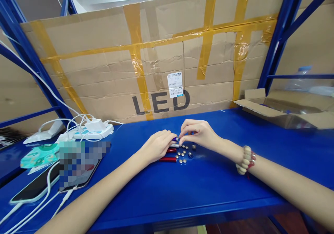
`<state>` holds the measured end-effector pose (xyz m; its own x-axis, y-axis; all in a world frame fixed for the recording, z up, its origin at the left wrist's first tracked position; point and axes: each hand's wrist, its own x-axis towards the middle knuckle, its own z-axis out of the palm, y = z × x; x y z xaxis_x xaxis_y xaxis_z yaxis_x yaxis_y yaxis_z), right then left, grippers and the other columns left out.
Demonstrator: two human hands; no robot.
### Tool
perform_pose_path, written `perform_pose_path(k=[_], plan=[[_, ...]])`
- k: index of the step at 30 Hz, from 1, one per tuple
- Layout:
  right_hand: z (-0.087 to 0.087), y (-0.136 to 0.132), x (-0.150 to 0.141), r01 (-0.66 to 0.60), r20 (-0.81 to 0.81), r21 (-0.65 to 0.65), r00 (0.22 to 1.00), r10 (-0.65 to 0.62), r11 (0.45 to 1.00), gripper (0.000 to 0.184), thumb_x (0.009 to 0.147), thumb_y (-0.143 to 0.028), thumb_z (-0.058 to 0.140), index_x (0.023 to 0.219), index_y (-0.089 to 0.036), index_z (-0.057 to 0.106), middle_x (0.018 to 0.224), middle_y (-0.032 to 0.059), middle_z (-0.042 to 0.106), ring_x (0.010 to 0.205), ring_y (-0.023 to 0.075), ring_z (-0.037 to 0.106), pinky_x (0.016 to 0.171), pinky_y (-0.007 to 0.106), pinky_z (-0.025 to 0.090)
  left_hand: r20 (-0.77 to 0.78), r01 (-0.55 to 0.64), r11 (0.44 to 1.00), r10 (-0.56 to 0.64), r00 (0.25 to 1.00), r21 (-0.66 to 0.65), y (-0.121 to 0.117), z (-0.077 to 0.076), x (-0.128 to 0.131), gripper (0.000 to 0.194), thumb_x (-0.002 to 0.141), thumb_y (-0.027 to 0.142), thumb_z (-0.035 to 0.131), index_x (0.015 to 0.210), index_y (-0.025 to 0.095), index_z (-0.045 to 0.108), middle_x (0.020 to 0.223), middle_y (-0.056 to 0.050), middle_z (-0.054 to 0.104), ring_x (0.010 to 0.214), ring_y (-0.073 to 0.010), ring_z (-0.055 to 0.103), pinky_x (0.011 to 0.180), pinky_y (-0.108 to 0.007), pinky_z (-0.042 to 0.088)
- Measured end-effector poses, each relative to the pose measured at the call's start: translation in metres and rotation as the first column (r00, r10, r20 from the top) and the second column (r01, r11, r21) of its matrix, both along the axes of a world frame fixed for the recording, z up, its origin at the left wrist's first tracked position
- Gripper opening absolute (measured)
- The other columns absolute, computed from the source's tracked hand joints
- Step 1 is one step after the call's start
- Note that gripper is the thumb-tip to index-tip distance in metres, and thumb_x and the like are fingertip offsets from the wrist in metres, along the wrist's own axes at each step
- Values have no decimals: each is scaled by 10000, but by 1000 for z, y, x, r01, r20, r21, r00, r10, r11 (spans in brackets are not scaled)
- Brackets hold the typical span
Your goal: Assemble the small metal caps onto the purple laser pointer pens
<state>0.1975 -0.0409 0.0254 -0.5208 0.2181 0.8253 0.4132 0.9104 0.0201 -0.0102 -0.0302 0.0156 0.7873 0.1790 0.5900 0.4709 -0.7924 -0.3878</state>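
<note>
Both hands meet over the middle of a blue shelf top (198, 188). My left hand (156, 145) is closed around a small blue cylindrical piece (175, 139) near its fingertips. My right hand (199, 133) pinches at the same piece from the right, fingers pressed together. Just below them lie two red tubes (168, 159) and several small silver button cells (182, 154) scattered on the surface. A beaded bracelet (245, 160) is on my right wrist.
A taped cardboard sheet marked LED (161, 102) stands behind. At left lie a phone (39, 185) on a white cable, a white power strip with chargers (94, 128) and a green packet (39, 155). An open cardboard box (287, 110) sits at right.
</note>
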Motion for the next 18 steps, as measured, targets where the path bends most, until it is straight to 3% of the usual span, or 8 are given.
perform_pose_path(k=[5, 11, 14, 18], plan=[[1, -3, 3, 98, 199, 178, 971, -133, 979, 295, 873, -382, 515, 747, -152, 650, 773, 2, 555, 609, 28, 474, 520, 187, 268, -40, 6, 996, -2, 999, 88, 0, -1, -2, 215, 913, 188, 311, 892, 131, 518, 726, -41, 561, 641, -147, 495, 586, -262, 380], [-1, -1, 3, 120, 341, 497, 884, -321, 859, 396, 971, -291, 304, 731, -138, 579, 660, 6, 477, 569, 69, 402, 511, 241, 179, -57, 35, 989, -28, 998, 140, -2, -3, 0, 204, 904, 173, 323, 775, 140, 478, 651, -8, 535, 558, -126, 484, 520, -250, 347], [-4, -1, 0, 120, 322, 515, 890, -322, 848, 378, 969, -264, 301, 711, -130, 542, 651, 6, 457, 561, 87, 366, 513, 242, 175, -39, 32, 989, -27, 999, 142, -3, -4, 0, 168, 888, 157, 346, 766, 145, 461, 644, 2, 528, 539, -121, 479, 508, -246, 342], [-9, -2, -3, 126, 288, 413, 922, -261, 902, 344, 955, -220, 319, 691, -127, 518, 641, -1, 445, 545, 84, 336, 510, 228, 184, -12, 33, 987, -31, 999, 160, -5, -4, 0, 142, 870, 137, 352, 774, 148, 456, 643, 5, 523, 538, -121, 477, 500, -243, 339]])
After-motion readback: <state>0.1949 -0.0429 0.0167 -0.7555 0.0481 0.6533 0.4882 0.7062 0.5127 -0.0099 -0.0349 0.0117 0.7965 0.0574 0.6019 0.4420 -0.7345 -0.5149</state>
